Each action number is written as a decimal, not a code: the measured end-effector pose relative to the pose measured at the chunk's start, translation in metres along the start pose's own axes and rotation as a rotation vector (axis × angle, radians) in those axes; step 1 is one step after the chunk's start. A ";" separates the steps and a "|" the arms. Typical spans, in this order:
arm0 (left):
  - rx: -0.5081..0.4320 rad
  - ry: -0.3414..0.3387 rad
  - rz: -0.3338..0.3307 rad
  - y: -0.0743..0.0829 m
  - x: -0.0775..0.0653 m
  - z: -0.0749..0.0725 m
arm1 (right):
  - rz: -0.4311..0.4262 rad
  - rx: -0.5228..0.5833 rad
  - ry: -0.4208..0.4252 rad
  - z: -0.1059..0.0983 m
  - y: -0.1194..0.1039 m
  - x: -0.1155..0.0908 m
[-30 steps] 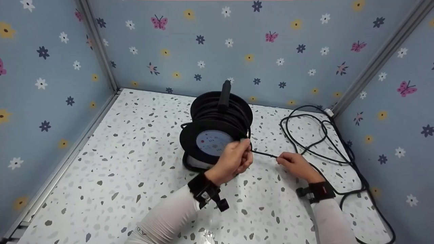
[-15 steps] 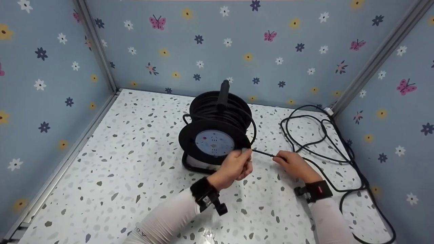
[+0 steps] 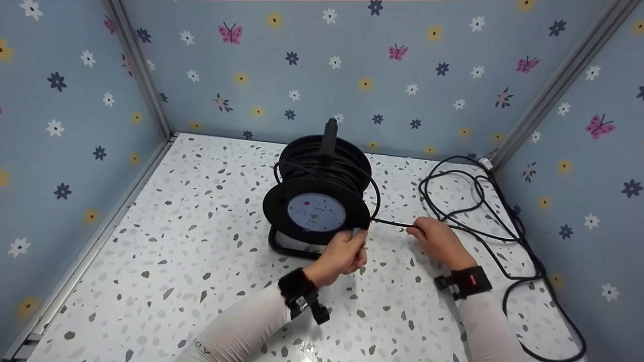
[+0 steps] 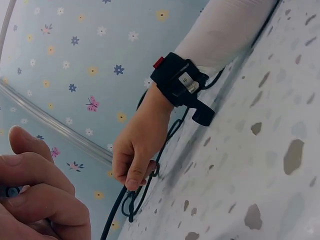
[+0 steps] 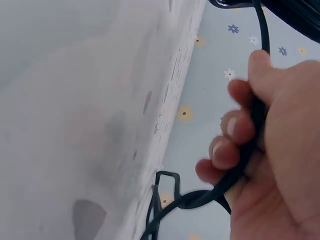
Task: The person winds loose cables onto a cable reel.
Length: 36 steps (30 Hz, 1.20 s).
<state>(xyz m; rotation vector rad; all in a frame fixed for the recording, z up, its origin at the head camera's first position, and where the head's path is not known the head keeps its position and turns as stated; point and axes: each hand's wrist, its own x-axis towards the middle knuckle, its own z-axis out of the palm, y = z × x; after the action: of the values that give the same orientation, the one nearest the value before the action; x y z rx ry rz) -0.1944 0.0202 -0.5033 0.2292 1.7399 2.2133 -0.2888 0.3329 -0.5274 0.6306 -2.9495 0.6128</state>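
A black cable reel (image 3: 317,181) stands on the speckled table, its pale socket plate (image 3: 316,212) facing me. At the lower right rim of its front disc, my left hand (image 3: 342,255) grips a small winding knob (image 3: 356,232); the fingers mostly hide it. In the left wrist view the curled fingers (image 4: 45,200) show close up. To the right of the reel, my right hand (image 3: 443,244) holds the black cable (image 3: 392,223), which runs from it to the reel. The right wrist view shows the cable passing through the curled fingers (image 5: 225,152).
Loose loops of cable (image 3: 455,172) lie on the table's right side, against the flowered right wall (image 3: 578,176). A flowered back wall (image 3: 312,65) rises behind the reel. The reel's dark handle (image 3: 328,143) stands up at its top.
My left hand has moved down with the knob, and the reel's disc has turned clockwise. A cable strand now bows out at the reel's right side. The right hand stays near its place.
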 end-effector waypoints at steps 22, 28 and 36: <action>0.096 0.065 -0.037 -0.019 -0.005 -0.019 | -0.105 -0.218 0.124 -0.015 0.011 0.021; 0.131 0.059 -0.059 -0.021 -0.007 -0.019 | -0.284 -0.336 0.224 -0.049 0.021 0.048; 0.148 0.058 -0.054 -0.019 -0.009 -0.019 | -0.342 -0.433 0.301 -0.067 0.030 0.085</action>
<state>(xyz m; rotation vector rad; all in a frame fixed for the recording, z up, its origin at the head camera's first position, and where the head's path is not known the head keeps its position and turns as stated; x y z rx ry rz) -0.1895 0.0039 -0.5261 0.1500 1.9198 2.0752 -0.3797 0.3519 -0.4652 0.8703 -2.4894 0.0276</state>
